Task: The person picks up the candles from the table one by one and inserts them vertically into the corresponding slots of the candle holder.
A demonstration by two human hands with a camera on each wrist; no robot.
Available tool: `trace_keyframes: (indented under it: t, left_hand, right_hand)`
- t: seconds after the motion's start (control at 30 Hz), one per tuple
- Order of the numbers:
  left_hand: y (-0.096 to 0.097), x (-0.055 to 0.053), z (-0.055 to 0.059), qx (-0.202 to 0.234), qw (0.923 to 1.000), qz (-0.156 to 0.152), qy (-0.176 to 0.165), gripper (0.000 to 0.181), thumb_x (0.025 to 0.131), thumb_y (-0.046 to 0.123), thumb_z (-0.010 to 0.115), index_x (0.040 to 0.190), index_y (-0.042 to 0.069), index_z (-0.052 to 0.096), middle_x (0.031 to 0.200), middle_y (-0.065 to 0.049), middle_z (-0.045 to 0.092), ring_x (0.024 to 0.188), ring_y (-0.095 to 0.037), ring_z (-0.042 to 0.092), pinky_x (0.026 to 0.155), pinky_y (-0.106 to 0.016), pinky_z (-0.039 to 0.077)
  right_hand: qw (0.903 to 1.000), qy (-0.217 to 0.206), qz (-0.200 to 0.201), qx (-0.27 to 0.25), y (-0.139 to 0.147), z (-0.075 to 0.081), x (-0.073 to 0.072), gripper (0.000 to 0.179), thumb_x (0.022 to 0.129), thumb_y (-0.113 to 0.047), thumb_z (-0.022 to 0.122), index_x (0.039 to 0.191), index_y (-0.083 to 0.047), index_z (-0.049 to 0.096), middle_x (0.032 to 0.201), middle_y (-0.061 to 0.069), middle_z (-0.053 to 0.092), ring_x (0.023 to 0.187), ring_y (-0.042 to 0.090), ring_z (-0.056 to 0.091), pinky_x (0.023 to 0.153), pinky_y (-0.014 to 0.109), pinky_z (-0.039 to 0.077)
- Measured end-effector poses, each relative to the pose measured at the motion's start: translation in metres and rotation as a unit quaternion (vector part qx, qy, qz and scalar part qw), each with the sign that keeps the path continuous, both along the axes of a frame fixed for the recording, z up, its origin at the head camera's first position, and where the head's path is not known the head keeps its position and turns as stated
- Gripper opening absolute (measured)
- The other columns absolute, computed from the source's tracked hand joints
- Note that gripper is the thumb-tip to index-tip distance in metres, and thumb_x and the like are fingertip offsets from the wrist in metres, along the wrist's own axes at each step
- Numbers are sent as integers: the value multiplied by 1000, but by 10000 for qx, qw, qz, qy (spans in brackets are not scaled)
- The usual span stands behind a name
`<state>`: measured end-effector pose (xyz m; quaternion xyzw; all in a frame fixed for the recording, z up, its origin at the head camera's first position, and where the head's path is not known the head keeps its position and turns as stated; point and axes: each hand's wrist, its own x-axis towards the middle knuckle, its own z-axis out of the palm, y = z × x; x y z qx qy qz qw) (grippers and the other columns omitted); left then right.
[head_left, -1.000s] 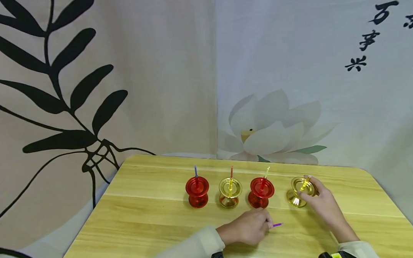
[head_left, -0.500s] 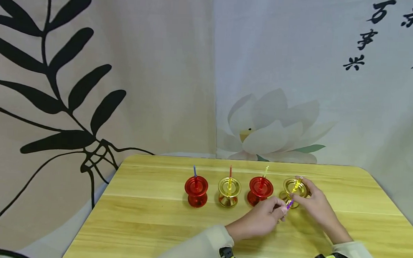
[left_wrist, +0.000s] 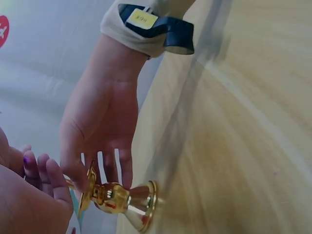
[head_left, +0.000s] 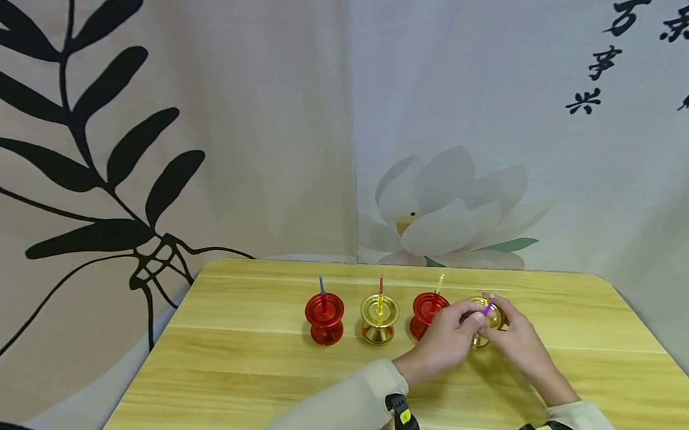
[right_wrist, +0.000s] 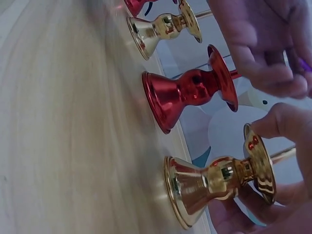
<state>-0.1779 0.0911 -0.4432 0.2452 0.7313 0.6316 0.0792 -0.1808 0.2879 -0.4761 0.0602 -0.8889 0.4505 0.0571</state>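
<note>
My left hand (head_left: 445, 338) pinches a thin purple candle (head_left: 489, 306) between thumb and fingers, over the dish of the rightmost gold candle holder (right_wrist: 219, 176). That holder stands upright on the table, a thin stem rising from its dish. My right hand (head_left: 520, 343) grips the dish rim from the right with thumb and fingers. In the left wrist view, the dish hides part of the right hand's fingers. The left fingers cover most of the purple candle in the wrist views, so whether its lower end touches the stem cannot be told.
To the left, in a row, stand a red holder (head_left: 324, 311) with a blue candle, a gold holder (head_left: 379, 311) with a red candle, and a red holder (head_left: 427, 306) with a yellow candle. The wooden table (head_left: 246, 352) reaches a printed curtain (head_left: 278, 141) behind.
My left hand has moved right and up, bringing the purple candle from above the tabletop to the gold holder's dish. The right hand has drawn that holder slightly left.
</note>
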Motion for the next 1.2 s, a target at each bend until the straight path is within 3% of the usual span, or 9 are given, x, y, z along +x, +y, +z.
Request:
trace_keyframes:
  t: [0.17,0.27,0.47,0.73,1.2]
  left_hand:
    - [7,-7,3,-57,9993,313,171,20,116,18,58,126,8,73,114,3,74,101,2,61,91,-20,53]
    - [12,-12,5,-152,9979,539,328,17,115,19,61,124,11,73,110,9,71,99,2,59,90,-20,51]
    - [19,-23,6,-104,9933,852,775,13,114,16,63,118,8,72,106,5,71,97,1,60,88,-19,51]
    - [27,-34,4,-36,9909,1006,899,10,114,14,62,117,9,71,104,6,70,98,0,61,85,-18,52]
    - [31,-40,3,-265,9845,1017,1407,13,115,15,61,119,10,72,112,3,72,99,1,60,83,-15,51]
  right_hand:
    - [9999,-154,-64,17,-4,1,2,72,102,-18,76,159,12,43,152,38,55,136,51,54,103,56,52]
    - [9998,-191,-71,-49,-6,2,3,74,101,-18,77,160,11,43,154,39,52,139,53,50,107,66,47]
    - [9999,-108,-76,-68,-7,1,3,73,101,-17,78,160,10,44,153,39,53,138,53,52,107,65,47]
    - [9993,-332,-93,-151,-8,3,5,77,101,-21,78,162,9,42,158,39,48,146,55,45,114,70,41]
    - [9992,-351,-88,-148,-8,3,6,80,101,-23,78,162,12,40,161,40,44,149,57,40,116,72,37]
